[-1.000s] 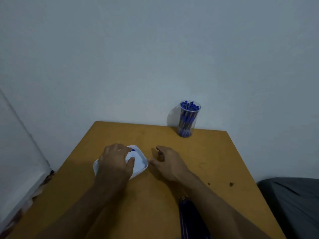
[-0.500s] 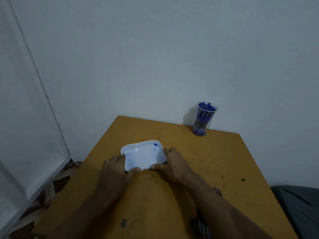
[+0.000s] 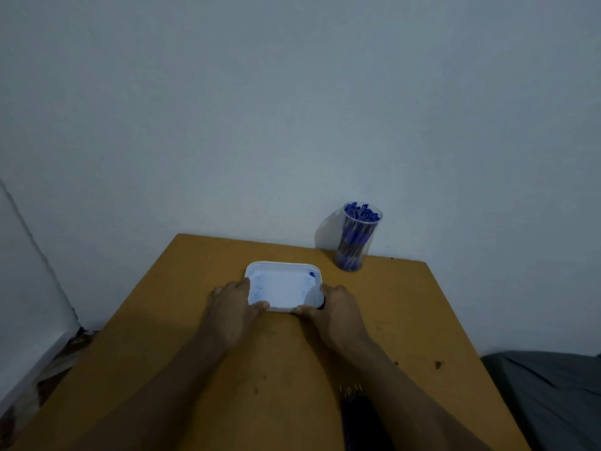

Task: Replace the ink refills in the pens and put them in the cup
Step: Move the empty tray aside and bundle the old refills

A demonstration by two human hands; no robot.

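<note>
A white rectangular plastic tray (image 3: 282, 267) lies in the middle of the wooden table (image 3: 406, 307), with a small blue piece at its far right inner corner. My left hand (image 3: 232, 307) grips its left near corner, thumb on the front rim. My right hand (image 3: 331, 309) grips the right near corner the same way. A clear cup (image 3: 356, 237) packed with several blue pens stands at the table's far edge against the wall. A dark bundle of refills (image 3: 353, 403) with thin metal tips lies near the front, partly under my right forearm.
The table stands against a pale wall. A dark grey fabric surface (image 3: 549, 395) sits beyond the table's right edge. Floor and a white wall base show past the left edge. Small dark specks mark the tabletop at the right.
Both hands have taken the tray by its near corners and squared it to the table edge. It now sits a little farther from me, and the view has shifted.
</note>
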